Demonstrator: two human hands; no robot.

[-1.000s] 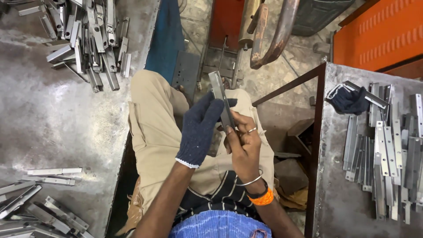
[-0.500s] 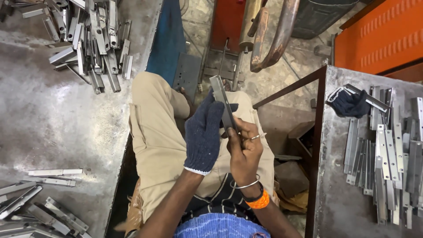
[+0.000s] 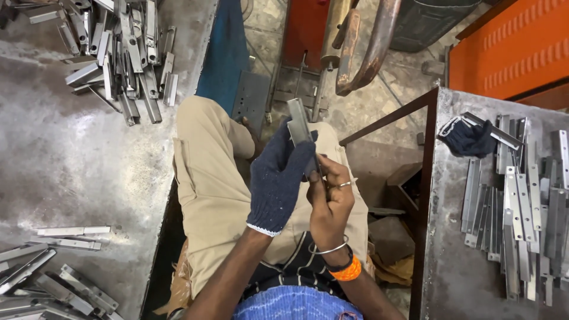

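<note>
**Visitor:** What lies around you there?

**Me:** The biggest thing is the grey steel workbench (image 3: pixel 71 154) out to the left of my gloved hand, with a loose heap of grey metal channel strips (image 3: pixel 115 50) at its far end and more strips (image 3: pixel 47 278) at the near end. To the right of my bare hand stands a second grey metal table (image 3: pixel 468 261) carrying flat steel bars in a row (image 3: pixel 521 207), and a spare dark blue knitted glove (image 3: pixel 468 139) sits at its far corner.

**Visitor:** And in your hands?

**Me:** One short grey steel strip (image 3: pixel 299 121), held over my lap. My left hand in its dark blue knitted glove (image 3: pixel 278 178) is wrapped round the strip's lower half. My bare right hand (image 3: pixel 332 201), ring and bangles on, presses against it just beside the glove, so both hands are together and clamped on the same piece.

**Visitor:** How does it feel to handle?

**Me:** I judge it stiff and light enough for one hand, hard and smooth, likely with sharp edges. The best grip, I reckon, is across the flat faces near the middle, gloved.

**Visitor:** Which way does it point?

**Me:** Its long axis runs away from my body, tilted slightly left, with the free end sticking out beyond my gloved fingers.
</note>
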